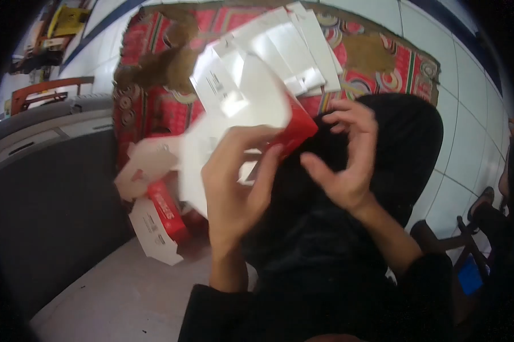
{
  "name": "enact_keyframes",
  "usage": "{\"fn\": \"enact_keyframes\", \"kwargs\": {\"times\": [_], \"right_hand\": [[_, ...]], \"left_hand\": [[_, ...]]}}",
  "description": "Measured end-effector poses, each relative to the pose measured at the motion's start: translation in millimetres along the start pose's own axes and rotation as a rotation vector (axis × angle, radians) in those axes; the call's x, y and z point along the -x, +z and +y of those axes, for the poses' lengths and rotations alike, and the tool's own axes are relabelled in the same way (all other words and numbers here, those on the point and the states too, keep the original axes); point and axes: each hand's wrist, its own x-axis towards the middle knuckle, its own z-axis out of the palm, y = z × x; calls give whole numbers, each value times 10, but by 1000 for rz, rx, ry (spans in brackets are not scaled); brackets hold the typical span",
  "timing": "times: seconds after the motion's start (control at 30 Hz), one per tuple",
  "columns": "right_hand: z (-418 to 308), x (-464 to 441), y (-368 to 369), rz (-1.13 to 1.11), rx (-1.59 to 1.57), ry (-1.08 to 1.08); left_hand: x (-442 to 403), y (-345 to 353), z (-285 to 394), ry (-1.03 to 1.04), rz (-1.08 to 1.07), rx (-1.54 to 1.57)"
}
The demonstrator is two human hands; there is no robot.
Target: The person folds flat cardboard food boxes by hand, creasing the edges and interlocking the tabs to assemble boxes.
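Observation:
A red and white cardboard piece (295,130), partly folded and blurred, is up in front of my lap. My left hand (237,176) pinches it by its lower edge, thumb on the near side. To its right, my right hand (351,154) is apart from the card, its fingers spread and curved with nothing between them. Behind the held piece lies a stack of flat white card sheets (311,54) on the patterned red cloth (382,80). My left hand and the piece hide part of what is beneath.
Red and white folded cartons (168,211) lie at the left, beside a dark grey panel (57,211). A wooden chair (51,91) stands at the upper left. Another person's foot (482,199) shows on the tiled floor at the right.

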Motion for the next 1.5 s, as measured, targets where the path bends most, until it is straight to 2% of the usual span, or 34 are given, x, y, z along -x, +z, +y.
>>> {"fn": "enact_keyframes", "kwargs": {"times": [0.07, 0.1, 0.23, 0.27, 0.33, 0.47, 0.53, 0.57, 0.6, 0.67, 0.7, 0.73, 0.8, 0.83, 0.87, 0.93, 1.0, 1.07, 1.17, 1.23, 1.37, 1.5], "right_hand": [[-134, 32, 103, -230, -300, 214], [-207, -1, 165, -300, -228, 162], [-15, -60, 364, -325, -196, 9], [-15, -89, 428, -212, -268, 77], [-122, -137, 485, -100, -338, 142], [-277, -211, 421, -193, -175, 2], [-243, -213, 423, -116, -470, 403], [-281, -201, 432, -7, -650, 526], [-324, -198, 407, -11, -651, 526], [-391, -169, 358, 40, -376, 421], [-425, -164, 346, 48, -175, 362], [-438, -154, 351, 54, -171, 344], [-385, -170, 381, 180, 56, -156], [-316, -209, 377, 174, 102, -314], [-315, -234, 355, 187, 112, -343], [-363, -279, 325, 199, 58, -338], [-300, -327, 280, 209, 136, -372], [-314, -352, 218, 103, 188, -426], [-267, -355, 181, 71, 178, -491], [-373, -385, 173, 96, 157, -475], [-372, -351, 208, 105, 147, -444], [-434, -344, 172, 34, 168, -422]], "left_hand": [[15, 96, 40, -45, 553, 593], [36, 67, 97, -86, 599, 651], [21, 162, 89, -80, 781, 552], [21, 202, 109, -70, 787, 550], [17, 252, 158, -58, 887, 723], [81, 270, 144, -60, 924, 865], [107, 311, 21, 78, 1122, 382], [144, 306, -14, 78, 1127, 379], [165, 275, -20, 169, 1096, -8], [202, 293, -46, 259, 1045, -391], [251, 361, -93, 237, 974, -349], [276, 419, -153, 243, 950, -322], [331, 539, -284, 216, 896, -309], [301, 548, -260, 212, 891, -310], [271, 556, -235, 208, 885, -311], [189, 500, -69, 217, 716, -168], [172, 535, -111, 271, 735, -245], [175, 530, -125, 317, 753, -326], [81, 383, 55, 339, 713, -126], [21, 346, 128, 287, 699, 201], [20, 399, 82, 302, 717, 309], [56, 409, -25, 273, 768, 226]]}}
